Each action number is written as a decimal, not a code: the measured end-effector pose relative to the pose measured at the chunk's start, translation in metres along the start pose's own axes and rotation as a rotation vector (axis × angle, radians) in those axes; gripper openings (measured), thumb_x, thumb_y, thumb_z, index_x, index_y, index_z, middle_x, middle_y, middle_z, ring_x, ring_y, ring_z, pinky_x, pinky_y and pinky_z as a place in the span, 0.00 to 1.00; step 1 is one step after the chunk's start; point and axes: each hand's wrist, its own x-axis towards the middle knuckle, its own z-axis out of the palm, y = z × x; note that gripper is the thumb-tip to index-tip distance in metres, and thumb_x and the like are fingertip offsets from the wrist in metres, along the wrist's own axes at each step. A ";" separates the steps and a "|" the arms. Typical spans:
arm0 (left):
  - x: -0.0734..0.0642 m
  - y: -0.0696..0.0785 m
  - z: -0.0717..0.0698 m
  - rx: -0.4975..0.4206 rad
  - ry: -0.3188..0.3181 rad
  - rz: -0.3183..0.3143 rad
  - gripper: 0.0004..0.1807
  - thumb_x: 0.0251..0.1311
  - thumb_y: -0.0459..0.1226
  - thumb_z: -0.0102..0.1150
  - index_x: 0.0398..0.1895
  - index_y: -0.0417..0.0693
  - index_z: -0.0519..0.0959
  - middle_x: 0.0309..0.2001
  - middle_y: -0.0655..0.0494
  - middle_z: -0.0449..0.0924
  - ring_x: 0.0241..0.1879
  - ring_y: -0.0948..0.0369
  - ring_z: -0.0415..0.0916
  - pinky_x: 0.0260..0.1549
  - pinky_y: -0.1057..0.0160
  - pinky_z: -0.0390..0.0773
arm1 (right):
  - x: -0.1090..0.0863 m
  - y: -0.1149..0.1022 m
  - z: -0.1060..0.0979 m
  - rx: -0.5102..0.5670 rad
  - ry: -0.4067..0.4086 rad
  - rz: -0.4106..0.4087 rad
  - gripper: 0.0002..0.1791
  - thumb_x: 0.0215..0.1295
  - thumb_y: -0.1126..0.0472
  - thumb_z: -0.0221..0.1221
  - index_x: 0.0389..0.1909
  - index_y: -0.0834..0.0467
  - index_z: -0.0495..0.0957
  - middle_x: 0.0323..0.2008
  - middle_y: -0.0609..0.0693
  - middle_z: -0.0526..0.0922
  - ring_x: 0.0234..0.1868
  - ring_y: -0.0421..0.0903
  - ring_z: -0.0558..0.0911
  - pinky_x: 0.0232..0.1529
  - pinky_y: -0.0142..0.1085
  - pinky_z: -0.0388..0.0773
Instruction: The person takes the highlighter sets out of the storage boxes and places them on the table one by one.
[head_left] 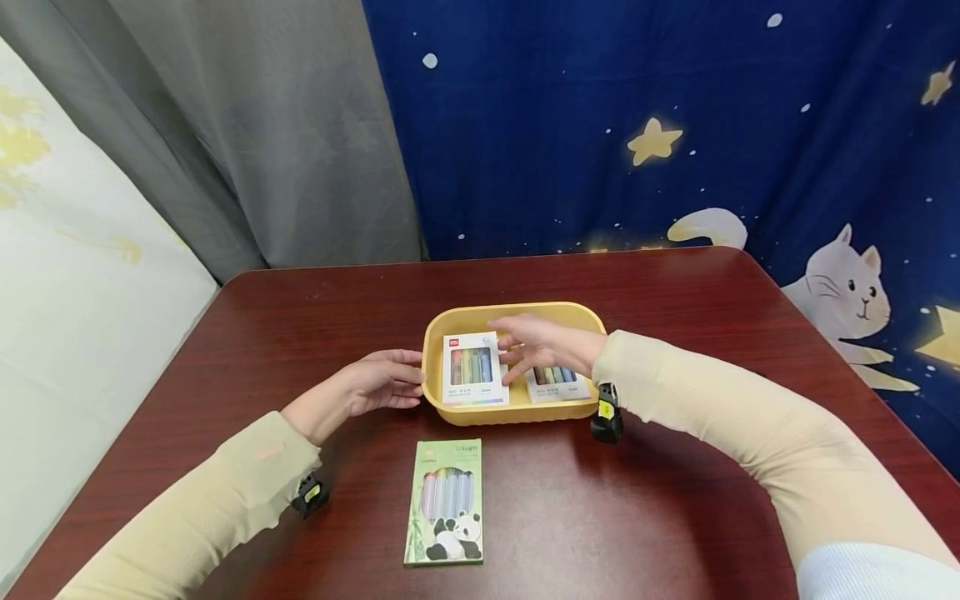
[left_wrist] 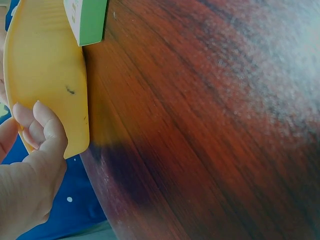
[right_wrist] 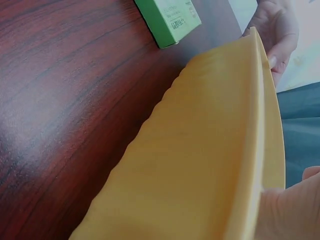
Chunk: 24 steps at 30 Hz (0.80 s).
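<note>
A yellow plastic basket (head_left: 480, 414) sits on the table, holding two white boxes side by side. The left white box (head_left: 455, 393) has a window showing colored sticks. The right white box (head_left: 558, 390) is partly covered by my right hand (head_left: 536, 340), which reaches over the basket with fingers spread, fingertips beside the left box's edge. My left hand (head_left: 378, 383) touches the basket's left end with relaxed fingers, its fingertips right at the rim. In the left wrist view, those fingers overlap the yellow wall.
In front of the basket lies a green box (head_left: 444, 502) with a panda picture and pastel-colored pens in its window. The dark red wooden table (head_left: 637, 517) ends at a grey curtain (head_left: 300, 133) and a blue starry curtain (head_left: 540, 125) behind.
</note>
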 end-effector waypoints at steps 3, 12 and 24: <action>0.000 0.000 0.000 -0.002 0.000 -0.001 0.28 0.61 0.27 0.45 0.64 0.33 0.52 0.29 0.54 0.75 0.26 0.64 0.75 0.31 0.65 0.79 | 0.001 0.001 0.001 0.002 0.010 -0.002 0.32 0.69 0.54 0.45 0.69 0.57 0.45 0.64 0.66 0.52 0.65 0.63 0.57 0.52 0.59 0.69; 0.000 0.001 0.001 -0.001 0.003 -0.002 0.27 0.61 0.27 0.46 0.63 0.33 0.53 0.29 0.54 0.75 0.26 0.64 0.75 0.31 0.65 0.79 | 0.003 0.002 0.004 -0.021 0.076 0.002 0.26 0.69 0.54 0.45 0.64 0.57 0.53 0.55 0.60 0.62 0.54 0.57 0.68 0.53 0.52 0.71; 0.001 0.000 0.000 -0.002 0.006 -0.005 0.27 0.60 0.27 0.47 0.63 0.34 0.53 0.28 0.54 0.75 0.26 0.64 0.75 0.31 0.65 0.79 | 0.006 0.004 0.002 -0.093 0.043 -0.004 0.24 0.64 0.68 0.47 0.61 0.60 0.57 0.33 0.54 0.69 0.29 0.44 0.71 0.35 0.40 0.79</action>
